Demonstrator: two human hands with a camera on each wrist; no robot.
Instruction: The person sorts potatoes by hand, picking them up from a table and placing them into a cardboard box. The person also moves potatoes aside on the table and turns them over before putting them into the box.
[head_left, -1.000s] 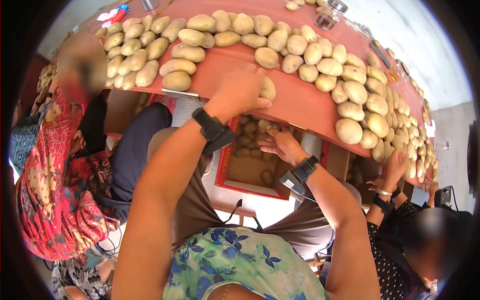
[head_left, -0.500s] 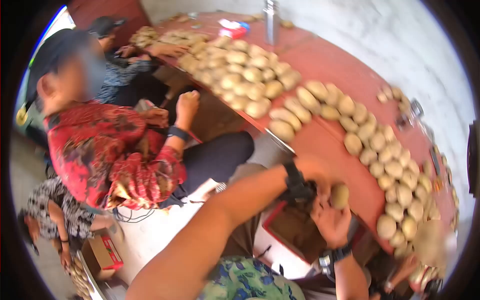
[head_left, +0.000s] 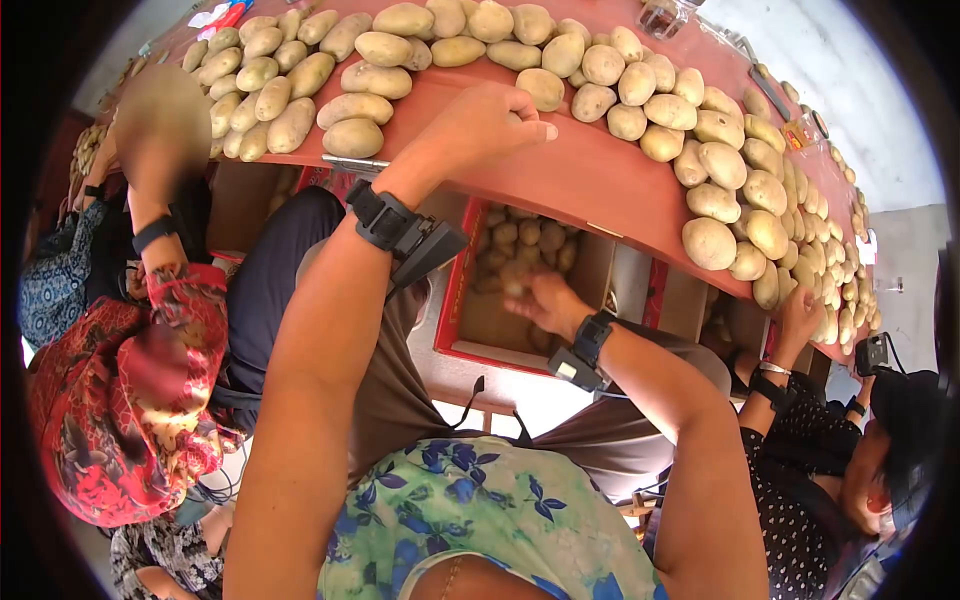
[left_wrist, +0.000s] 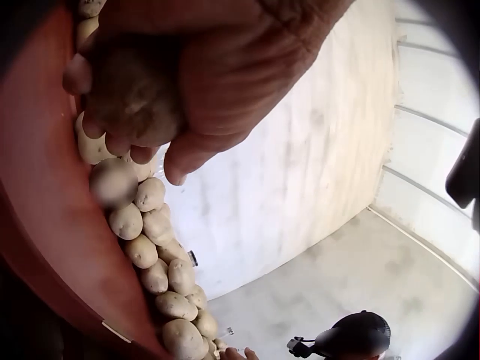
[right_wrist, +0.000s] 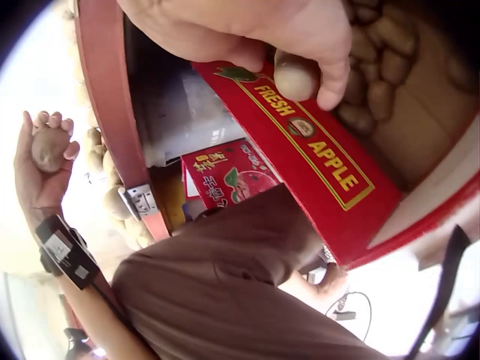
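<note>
My left hand (head_left: 475, 135) is raised over the front part of the red table. Its fingers curl round a potato (left_wrist: 139, 97), which the back of the hand hides in the head view. The right wrist view shows that potato from the palm side. Lower down, my right hand (head_left: 552, 305) is over an open cardboard box (head_left: 447, 300) below the table edge. Thumb and fingers of this hand pinch another potato (right_wrist: 295, 75), close by the box's red "FRESH APPLE" side. More potatoes (head_left: 520, 235) lie inside the box toward its far end.
Rows of potatoes (head_left: 375, 80) cover much of the red table (head_left: 600, 180), with a thick group at the right. A metal latch (head_left: 352, 164) sits at the table edge. People sit close on both sides, one in a red patterned top (head_left: 130, 420).
The head view swung left, then came back. My hands came together near a potato and parted again. My right hand, earlier open with nothing in it, now holds a potato over the box.
</note>
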